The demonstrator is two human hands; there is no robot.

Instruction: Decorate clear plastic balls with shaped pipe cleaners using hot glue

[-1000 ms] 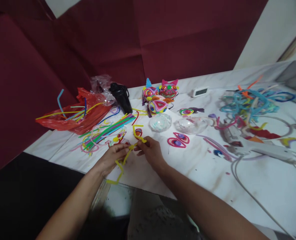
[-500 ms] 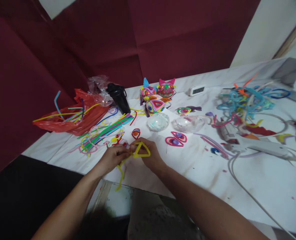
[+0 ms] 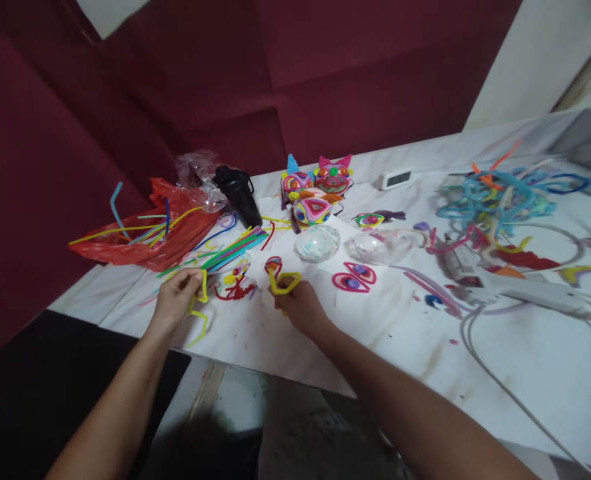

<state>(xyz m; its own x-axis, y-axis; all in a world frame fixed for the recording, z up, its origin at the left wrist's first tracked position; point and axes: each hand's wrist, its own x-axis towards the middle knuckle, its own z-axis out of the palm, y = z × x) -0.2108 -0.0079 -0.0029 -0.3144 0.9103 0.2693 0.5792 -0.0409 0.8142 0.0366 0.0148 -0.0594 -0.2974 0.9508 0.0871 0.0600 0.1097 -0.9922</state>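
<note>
Pinched in my left hand (image 3: 171, 299) is a bent yellow pipe cleaner (image 3: 205, 320), its zigzag end hanging over the table's front edge. My right hand (image 3: 302, 308) grips another yellow pipe cleaner (image 3: 286, 291), bent into an angular loop that stands above the fingers. Just beyond that loop lies a red and orange eye-shaped piece (image 3: 274, 264), partly covered. Between my hands on the paper is a red, yellow and white pipe-cleaner piece (image 3: 238, 287). Two pink eye shapes with purple centres (image 3: 349, 283) lie right of my right hand.
Three decorated masks (image 3: 315, 210) stand at the back, with clear plastic forms (image 3: 318, 244) in front. Left are a black bottle (image 3: 238, 197), a red bag (image 3: 175, 233) and a pipe-cleaner bundle (image 3: 238, 250). Right are a blue pipe-cleaner tangle (image 3: 500, 200), a power strip (image 3: 540, 291) and cables.
My hands have come apart. The left moved left with one yellow pipe cleaner, while the right stays near its place with the other; the yellow triangle now looks like an open-sided loop.
</note>
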